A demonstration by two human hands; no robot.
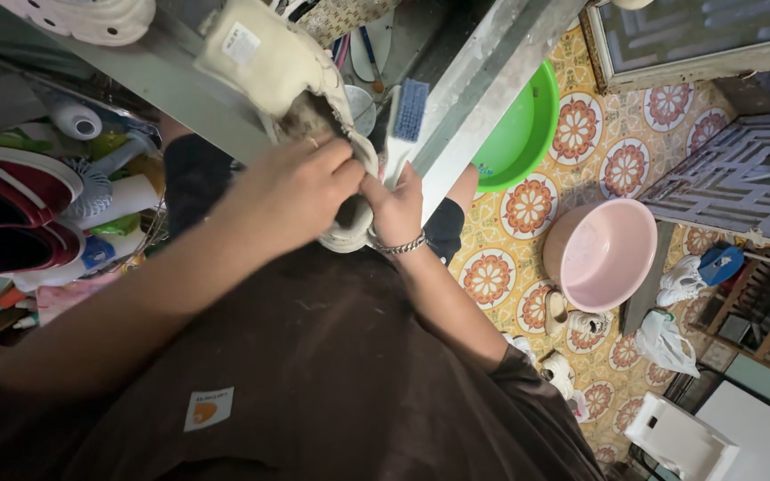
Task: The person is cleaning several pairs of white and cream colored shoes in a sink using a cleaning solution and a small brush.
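Head view, cream shoe (265,58), grimy inside, left hand (291,191) gripping

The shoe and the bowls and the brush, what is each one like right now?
Shoe: cream, dirty at the heel, held in both hands.
Left hand: closed on the shoe's heel.
Right hand: closed on the shoe's sole edge.
Brush: lying unused.
Green bowl: tilted, empty.
Pink bowl: upright, empty.

left hand (291,191): covers the cream shoe (274,62) opening | brush (405,120): handle hidden inside right hand (396,207) | white sole (91,16): cut by top edge | shelf clutter (104,191): too jumbled to identify
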